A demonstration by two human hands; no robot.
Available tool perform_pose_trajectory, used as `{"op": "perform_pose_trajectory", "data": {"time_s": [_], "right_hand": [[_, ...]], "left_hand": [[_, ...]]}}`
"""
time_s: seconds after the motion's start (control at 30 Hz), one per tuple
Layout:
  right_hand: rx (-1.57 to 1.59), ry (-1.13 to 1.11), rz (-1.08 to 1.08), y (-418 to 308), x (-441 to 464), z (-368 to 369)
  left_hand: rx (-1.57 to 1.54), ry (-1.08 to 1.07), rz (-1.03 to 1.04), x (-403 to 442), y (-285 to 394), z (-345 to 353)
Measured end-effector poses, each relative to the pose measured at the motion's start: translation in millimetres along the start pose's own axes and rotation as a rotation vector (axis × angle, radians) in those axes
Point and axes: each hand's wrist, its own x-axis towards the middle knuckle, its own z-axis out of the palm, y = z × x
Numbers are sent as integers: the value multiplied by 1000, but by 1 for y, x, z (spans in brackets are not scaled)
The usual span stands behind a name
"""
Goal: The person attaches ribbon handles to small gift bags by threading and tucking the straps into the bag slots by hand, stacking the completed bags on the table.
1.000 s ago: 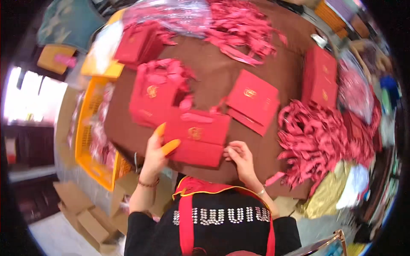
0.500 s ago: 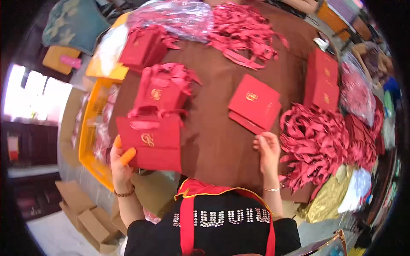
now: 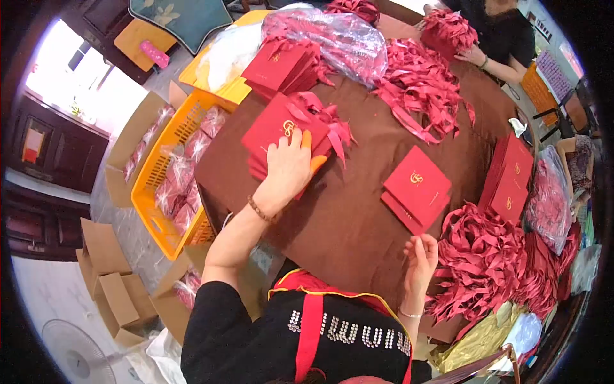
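Observation:
My left hand (image 3: 289,165) rests with spread fingers, some in orange covers, on top of a stack of red bags with ribbon handles (image 3: 272,128). My right hand (image 3: 421,253) is at the lower corner of two flat red bags with gold logos (image 3: 417,182); its fingers are bent, and whether they pinch the corner is unclear. Right of that hand lies a heap of pink-red ribbons (image 3: 476,262). Another stack of red bags (image 3: 278,64) sits beyond my left hand.
A brown-covered table (image 3: 320,217) carries more ribbons (image 3: 419,83), a plastic-wrapped bundle (image 3: 326,41) and upright red bags (image 3: 508,179). Left stand a yellow crate (image 3: 153,173) and cardboard boxes (image 3: 118,297). A co-worker (image 3: 505,32) holds a ribboned bundle across the table.
The red bag my left hand held is now on the left stack, and that hand lies flat on it. My right hand stays near the two flat bags. The view has shifted, showing the co-worker.

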Motion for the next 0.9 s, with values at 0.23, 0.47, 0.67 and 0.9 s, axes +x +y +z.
{"op": "perform_pose_trajectory", "data": {"time_s": [0.23,0.47,0.67,0.9], "right_hand": [[6,94,-15,4,1,-32],[-47,128,-43,12,4,-18],[-131,147,-9,7,9,-13],[-28,37,9,6,15,-20]], "left_hand": [[-26,118,10,-10,0,-12],[-817,-63,351,-8,78,-11],[-709,-125,170,34,149,61],[-1227,5,226,30,159,72]]}}
